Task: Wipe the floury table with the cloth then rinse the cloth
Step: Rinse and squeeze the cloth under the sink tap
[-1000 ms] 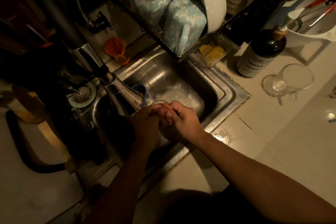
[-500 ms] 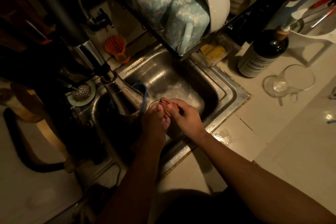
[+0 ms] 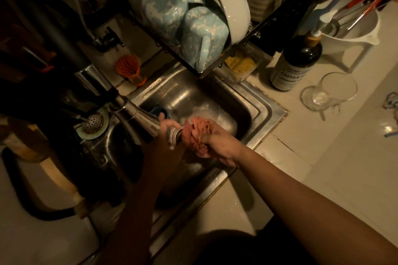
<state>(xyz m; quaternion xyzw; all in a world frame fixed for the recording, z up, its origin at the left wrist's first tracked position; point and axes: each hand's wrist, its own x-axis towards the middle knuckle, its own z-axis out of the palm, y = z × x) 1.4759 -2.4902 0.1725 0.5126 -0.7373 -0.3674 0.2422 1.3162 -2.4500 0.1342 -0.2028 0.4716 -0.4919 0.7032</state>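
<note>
From the head view the rinsing step appears to be in hand: the cloth (image 3: 197, 135), a pinkish, soft, crumpled wad with wet-looking folds, sits in the middle of the frame over the steel sink (image 3: 267, 109), pressed up against the nozzle of the shiny metal tap (image 3: 146, 120). The right hand (image 3: 219, 144) grips it, fingers curled round the bunched fabric. The left hand (image 3: 167, 125) lies just left of the cloth, half hidden behind the spout; whether its fingers clasp anything I cannot tell, nor whether water runs. Next comes, I judge, kneading and wringing the limp cloth under the stream, which calls for both hands. On the pale, smooth counter (image 3: 323, 157) at right stand a dark bottle (image 3: 295, 66) and a clear glass (image 3: 331, 90); glazed blue mottled mugs (image 3: 200, 34) drain above.
</note>
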